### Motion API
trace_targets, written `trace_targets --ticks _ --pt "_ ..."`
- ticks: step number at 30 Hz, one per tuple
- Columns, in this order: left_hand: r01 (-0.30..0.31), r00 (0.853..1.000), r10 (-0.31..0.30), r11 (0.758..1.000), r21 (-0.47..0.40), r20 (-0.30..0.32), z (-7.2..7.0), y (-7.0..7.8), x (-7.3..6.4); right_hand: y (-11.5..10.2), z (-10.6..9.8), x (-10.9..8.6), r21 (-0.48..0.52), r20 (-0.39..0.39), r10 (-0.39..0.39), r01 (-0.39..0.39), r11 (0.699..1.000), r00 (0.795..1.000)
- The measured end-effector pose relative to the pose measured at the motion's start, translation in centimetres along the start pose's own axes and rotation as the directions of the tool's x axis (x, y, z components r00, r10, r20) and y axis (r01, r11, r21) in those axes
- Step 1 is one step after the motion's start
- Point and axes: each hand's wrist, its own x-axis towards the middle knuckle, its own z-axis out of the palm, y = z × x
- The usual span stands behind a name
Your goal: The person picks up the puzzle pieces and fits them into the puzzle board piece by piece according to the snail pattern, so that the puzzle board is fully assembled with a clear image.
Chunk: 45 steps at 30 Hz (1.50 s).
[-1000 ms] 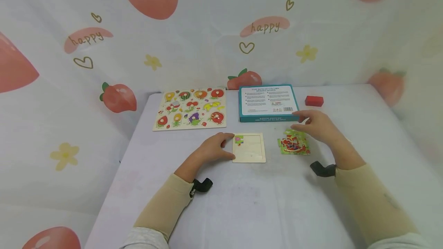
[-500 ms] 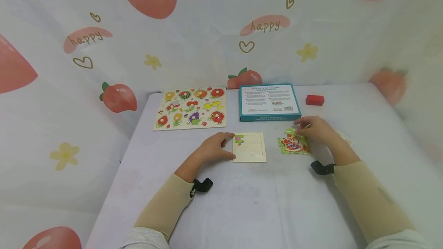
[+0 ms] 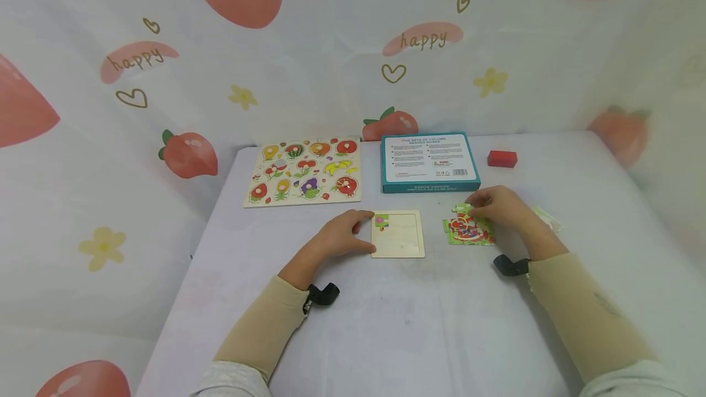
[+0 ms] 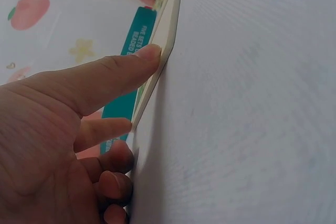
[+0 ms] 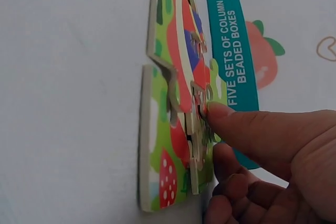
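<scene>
A square wooden puzzle tray (image 3: 399, 234) lies flat with a green and pink puzzle piece (image 3: 382, 221) in its far left corner. My left hand (image 3: 337, 236) rests at the tray's left edge; its thumb and index finger touch the rim near the corners. In the left wrist view the other fingers are loosely curled. To the right is a cluster of red and green jigsaw pieces (image 3: 466, 230), some stacked unevenly. Over its far right corner my right hand (image 3: 503, 207) pinches a green puzzle piece (image 5: 216, 80) between thumb and index finger, which partly hide it.
Behind the tray lies a teal and white box (image 3: 430, 161). A fruit peg puzzle board (image 3: 303, 172) is at the back left. A red block (image 3: 502, 158) sits at the back right. A pale flat item (image 3: 548, 219) shows partly behind my right wrist.
My right hand has come down and nearer from the box's corner to the jigsaw cluster, and its thumb and index finger have closed on a piece. The left hand has stayed put.
</scene>
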Motion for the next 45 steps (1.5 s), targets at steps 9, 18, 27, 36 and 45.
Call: trace_targets --ticks 9,18,27,36,45 --pt "0.012 1.000 -0.012 1.000 -0.012 0.001 0.0 0.2 0.0 -1.0 0.0 -0.8 -0.032 -0.022 -0.010 0.010 0.999 1.000" --pt "0.012 1.000 -0.012 1.000 -0.015 -0.001 0.0 0.1 -0.1 -1.5 0.3 -0.6 -0.064 -0.013 -0.003 0.002 0.998 1.000" --pt "-0.001 1.000 0.001 1.000 -0.018 0.000 0.0 0.2 -0.1 -1.2 0.5 -0.4 -0.110 0.011 0.002 -0.001 0.994 1.000" --pt "-0.002 1.000 0.001 1.000 -0.019 -0.007 -0.1 0.2 -0.1 -1.0 0.4 -0.5 -0.135 0.003 -0.036 0.036 0.990 0.999" --pt "-0.002 1.000 0.002 1.000 -0.007 -0.006 -0.1 0.2 -0.1 -2.4 -0.9 -1.8 -0.173 -0.054 -0.101 0.090 0.981 0.993"
